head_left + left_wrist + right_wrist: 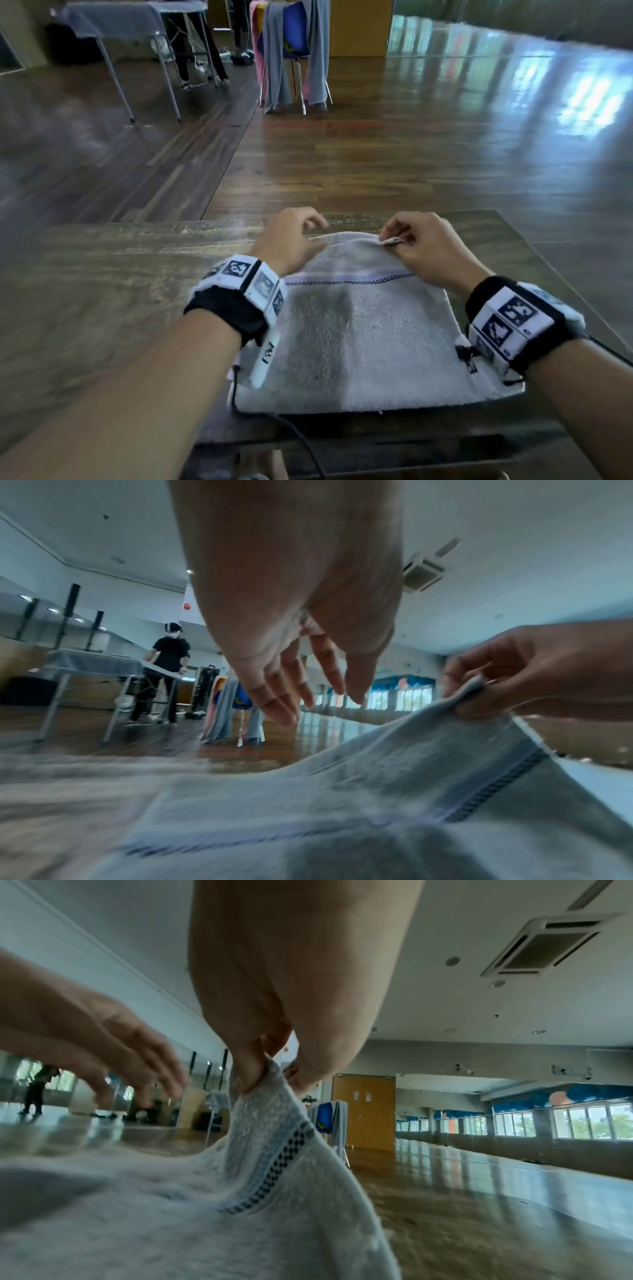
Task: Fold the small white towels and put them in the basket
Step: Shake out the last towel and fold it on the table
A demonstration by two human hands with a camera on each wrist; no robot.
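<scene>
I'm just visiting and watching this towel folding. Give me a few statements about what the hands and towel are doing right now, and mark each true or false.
1. The right hand pinches the far edge of the white towel. True.
2. The left hand grips the towel firmly. False: its fingers are loose and hold nothing.
3. The towel lies on a wooden table. True.
4. The towel is plain white. False: a checked stripe crosses it.
5. A basket stands beside the towel. False: none is in view.

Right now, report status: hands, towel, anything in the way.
Left hand open, over the towel's far left edge. Right hand pinching the far right corner, lifted. White towel spread on the table, unfolded. Basket not in view. Nothing in the way.
</scene>
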